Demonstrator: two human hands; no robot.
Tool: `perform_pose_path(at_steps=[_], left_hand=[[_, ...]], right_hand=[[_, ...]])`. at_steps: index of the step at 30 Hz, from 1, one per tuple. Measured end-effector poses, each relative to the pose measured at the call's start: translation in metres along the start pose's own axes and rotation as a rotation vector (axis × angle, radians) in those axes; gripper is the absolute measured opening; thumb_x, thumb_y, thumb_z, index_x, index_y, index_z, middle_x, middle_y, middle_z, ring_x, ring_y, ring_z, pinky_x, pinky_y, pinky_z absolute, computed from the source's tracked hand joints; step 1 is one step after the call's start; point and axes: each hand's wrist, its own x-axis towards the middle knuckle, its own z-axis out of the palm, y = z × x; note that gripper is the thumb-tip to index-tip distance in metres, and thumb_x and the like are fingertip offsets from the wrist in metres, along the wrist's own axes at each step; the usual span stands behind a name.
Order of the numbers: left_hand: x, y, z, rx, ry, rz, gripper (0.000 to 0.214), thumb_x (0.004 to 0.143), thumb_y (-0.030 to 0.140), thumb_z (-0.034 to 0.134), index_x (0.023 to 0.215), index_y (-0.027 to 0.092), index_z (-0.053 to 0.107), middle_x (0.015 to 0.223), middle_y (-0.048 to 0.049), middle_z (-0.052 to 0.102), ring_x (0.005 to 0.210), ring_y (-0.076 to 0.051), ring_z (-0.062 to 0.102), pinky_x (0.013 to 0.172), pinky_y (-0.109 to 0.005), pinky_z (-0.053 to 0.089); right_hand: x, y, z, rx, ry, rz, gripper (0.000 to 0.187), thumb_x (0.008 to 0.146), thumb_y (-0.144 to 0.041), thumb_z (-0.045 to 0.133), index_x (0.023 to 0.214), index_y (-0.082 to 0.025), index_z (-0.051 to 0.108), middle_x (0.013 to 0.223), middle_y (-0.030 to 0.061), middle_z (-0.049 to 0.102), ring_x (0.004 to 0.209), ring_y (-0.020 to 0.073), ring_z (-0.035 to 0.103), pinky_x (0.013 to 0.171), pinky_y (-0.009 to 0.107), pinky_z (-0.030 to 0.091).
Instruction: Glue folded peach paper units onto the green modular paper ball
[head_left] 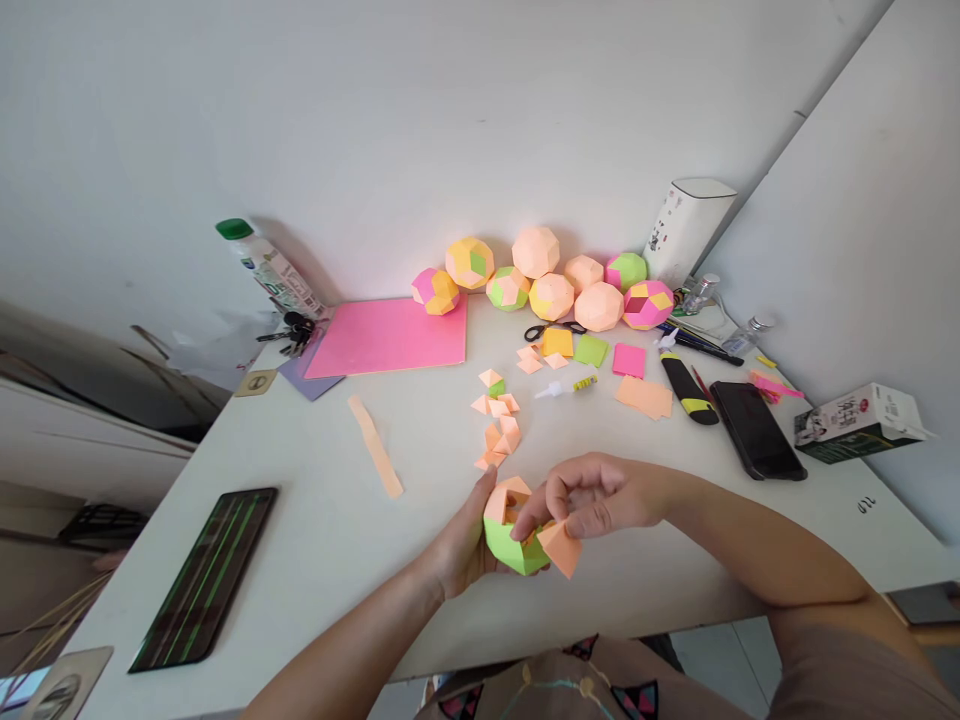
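My left hand (463,545) cups a half-built paper ball (514,535) of green and orange folded pieces, just above the white table's (315,540) near edge. My right hand (592,497) is closed in a pinch on an orange folded paper piece (561,547) at the ball's right side. A small heap of folded orange pieces (499,425) lies just beyond the hands, with one green piece among them.
Several finished paper balls (555,280) line the back wall. A pink sheet (390,337), scissors (551,329), glue tube (566,387), sticky notes (628,360), a highlighter (690,392) and a black phone (756,430) lie around. A dark tablet (206,575) sits front left, a bottle (270,268) back left, a carton (855,422) right.
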Motion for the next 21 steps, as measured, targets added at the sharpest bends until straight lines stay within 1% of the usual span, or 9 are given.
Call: perform_pose_path(at_steps=[3,7,10,12,14,17,19,21], left_hand=[[0.001,-0.001,-0.001,-0.004,-0.015,0.006,0.067,0.08,0.07,0.031,0.09,0.011,0.062,0.075,-0.0107,0.068,0.064,-0.024,0.066,0.066,-0.039,0.049],[0.001,-0.002,-0.003,-0.031,-0.1,0.034,0.068,0.079,0.071,0.034,0.098,0.011,0.061,0.081,-0.0136,0.069,0.07,-0.029,0.068,0.07,-0.042,0.048],[0.001,-0.004,-0.004,-0.119,-0.14,0.093,0.068,0.081,0.069,0.032,0.107,0.012,0.059,0.095,-0.0159,0.068,0.087,-0.031,0.065,0.078,-0.044,0.047],[0.001,-0.006,-0.005,-0.183,-0.151,0.147,0.064,0.082,0.066,0.035,0.112,0.015,0.057,0.101,-0.0138,0.067,0.094,-0.029,0.063,0.082,-0.043,0.046],[0.002,-0.007,-0.007,-0.224,-0.151,0.206,0.056,0.083,0.061,0.041,0.114,0.017,0.057,0.1,-0.0112,0.067,0.092,-0.026,0.063,0.08,-0.039,0.046],[0.004,-0.007,-0.01,-0.245,-0.174,0.265,0.05,0.082,0.054,0.048,0.112,0.015,0.059,0.097,-0.0114,0.068,0.09,-0.026,0.063,0.079,-0.037,0.046],[0.005,-0.006,-0.011,-0.252,-0.19,0.284,0.05,0.081,0.053,0.05,0.11,0.014,0.06,0.097,-0.0122,0.068,0.089,-0.027,0.063,0.08,-0.039,0.046],[0.005,-0.004,-0.01,-0.256,-0.174,0.293,0.05,0.079,0.054,0.052,0.108,0.014,0.061,0.094,-0.012,0.068,0.085,-0.028,0.064,0.078,-0.04,0.046]], right_hand=[[0.0,-0.001,0.001,-0.007,-0.004,0.016,0.023,0.082,-0.034,0.063,0.079,-0.014,0.051,0.112,0.0179,0.061,0.111,0.0237,0.055,0.089,0.039,0.039],[0.002,-0.002,0.001,0.009,0.04,-0.014,0.024,0.081,-0.035,0.064,0.077,-0.014,0.052,0.108,0.0166,0.063,0.104,0.0227,0.058,0.088,0.04,0.04],[0.003,0.0,-0.001,0.025,0.101,-0.019,0.025,0.08,-0.035,0.065,0.077,-0.014,0.051,0.106,0.0159,0.064,0.1,0.0215,0.059,0.087,0.041,0.04],[0.004,0.002,-0.001,0.039,0.128,-0.022,0.025,0.08,-0.035,0.065,0.077,-0.015,0.051,0.103,0.0149,0.065,0.098,0.0204,0.059,0.088,0.041,0.04],[0.004,0.003,-0.001,0.042,0.137,-0.039,0.024,0.081,-0.034,0.065,0.077,-0.015,0.051,0.101,0.0139,0.065,0.096,0.0193,0.059,0.089,0.041,0.039],[0.004,0.003,0.001,0.01,0.167,-0.038,0.023,0.081,-0.033,0.065,0.076,-0.015,0.052,0.099,0.0117,0.065,0.1,0.0196,0.058,0.089,0.04,0.04],[0.004,0.002,0.001,-0.016,0.238,-0.028,0.022,0.079,-0.034,0.066,0.076,-0.015,0.053,0.095,0.0092,0.065,0.097,0.0193,0.059,0.086,0.038,0.042],[0.004,0.001,0.001,-0.054,0.332,-0.018,0.022,0.079,-0.035,0.066,0.078,-0.015,0.056,0.087,0.0058,0.064,0.086,0.0171,0.06,0.08,0.035,0.044]])
